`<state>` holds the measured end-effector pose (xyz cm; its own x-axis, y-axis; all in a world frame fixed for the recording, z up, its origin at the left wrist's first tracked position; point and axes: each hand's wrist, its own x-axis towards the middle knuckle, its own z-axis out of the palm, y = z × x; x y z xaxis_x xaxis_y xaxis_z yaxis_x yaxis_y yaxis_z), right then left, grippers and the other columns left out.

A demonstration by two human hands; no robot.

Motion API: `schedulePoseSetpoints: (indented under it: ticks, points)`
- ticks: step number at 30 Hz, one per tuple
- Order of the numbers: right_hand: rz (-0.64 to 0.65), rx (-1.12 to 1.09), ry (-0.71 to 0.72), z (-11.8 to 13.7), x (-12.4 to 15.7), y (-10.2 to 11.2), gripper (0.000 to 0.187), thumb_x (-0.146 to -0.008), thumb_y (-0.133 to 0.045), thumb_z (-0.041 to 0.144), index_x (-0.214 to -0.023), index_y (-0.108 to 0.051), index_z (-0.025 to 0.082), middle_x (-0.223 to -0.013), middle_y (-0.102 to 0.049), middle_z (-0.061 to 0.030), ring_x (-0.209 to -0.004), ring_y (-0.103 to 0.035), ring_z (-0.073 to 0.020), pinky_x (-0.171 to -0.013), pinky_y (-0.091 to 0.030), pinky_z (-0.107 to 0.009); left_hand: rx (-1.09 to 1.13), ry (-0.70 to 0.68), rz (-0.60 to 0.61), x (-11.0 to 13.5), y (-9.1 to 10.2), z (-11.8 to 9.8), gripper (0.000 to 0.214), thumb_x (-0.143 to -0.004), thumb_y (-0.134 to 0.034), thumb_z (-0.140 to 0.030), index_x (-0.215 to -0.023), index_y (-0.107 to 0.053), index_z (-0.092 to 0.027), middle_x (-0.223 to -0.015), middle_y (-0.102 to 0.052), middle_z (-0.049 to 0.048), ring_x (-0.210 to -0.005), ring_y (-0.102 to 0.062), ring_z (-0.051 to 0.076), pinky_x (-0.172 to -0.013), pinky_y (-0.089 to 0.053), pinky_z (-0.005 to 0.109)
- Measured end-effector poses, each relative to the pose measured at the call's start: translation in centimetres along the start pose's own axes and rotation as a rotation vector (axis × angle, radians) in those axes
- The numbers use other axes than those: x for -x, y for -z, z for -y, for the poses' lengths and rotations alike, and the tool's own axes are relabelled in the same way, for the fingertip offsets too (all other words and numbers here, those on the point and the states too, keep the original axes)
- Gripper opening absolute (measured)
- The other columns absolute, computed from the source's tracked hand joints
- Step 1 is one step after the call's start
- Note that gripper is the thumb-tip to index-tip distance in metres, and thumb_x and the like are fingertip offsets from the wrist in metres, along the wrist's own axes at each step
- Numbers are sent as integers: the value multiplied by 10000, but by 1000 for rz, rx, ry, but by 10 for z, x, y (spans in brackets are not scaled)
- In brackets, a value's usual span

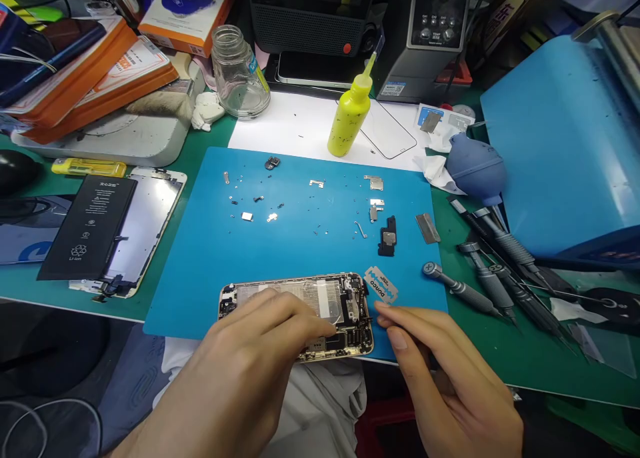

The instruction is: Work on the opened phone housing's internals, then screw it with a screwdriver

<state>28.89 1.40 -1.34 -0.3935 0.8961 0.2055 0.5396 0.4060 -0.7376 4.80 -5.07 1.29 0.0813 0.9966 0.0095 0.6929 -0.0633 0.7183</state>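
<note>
An opened phone body point(325, 298) with bare circuitry lies at the near edge of a blue work mat point(300, 245). My left hand point(250, 371) rests on top of it, fingers pressing its middle. My right hand point(445, 378) sits at the phone's right end, fingertips touching the mat beside it and holding nothing I can see. A razor blade point(381, 285) lies just beyond my right fingers. Small screws and metal brackets point(373, 183) are spread over the mat, along with a black speaker part point(387, 235).
A black battery point(90, 225) lies on a detached screen point(145, 225) at left. A yellow squeeze bottle point(350, 115) and glass jar point(239, 71) stand behind the mat. Several screwdrivers point(480, 278) and a blue air blower point(475, 168) lie at right, beside a large blue mat roll point(560, 138).
</note>
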Motion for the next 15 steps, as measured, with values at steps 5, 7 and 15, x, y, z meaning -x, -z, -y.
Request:
schedulePoseSetpoints:
  ticks: [5, 7, 15]
  points:
    - [-5, -5, -11, 0, 2, -1, 238, -1184, -659, 236, -1327, -816, 342, -1226, -791, 17, -1063, -774, -99, -579, -524, -158, -22, 15, 55, 1, 1, -2, 557, -1013, -460, 29, -1294, -782, -328, -1140, -834, -24, -1031, -809, 138, -885, -662, 219]
    - [-17, 6, -27, 1, 2, -1, 196, -1173, -681, 295, -1292, -836, 319, -1202, -798, -21, -1040, -788, -151, -601, -557, -192, -11, 38, 85, 1, 2, -2, 575, -1017, -452, 30, -1315, -783, -334, -1157, -833, -22, -1056, -809, 141, -920, -665, 229]
    - [-64, 34, -23, 0, 0, -1, 361, -1086, -767, 574, -1215, -873, 253, -1063, -794, -112, -997, -803, -302, -750, -688, -361, 29, 50, 82, -2, 2, 2, 507, -1035, -504, 0, -1283, -778, -346, -1167, -835, -40, -1066, -812, 145, -981, -666, 247]
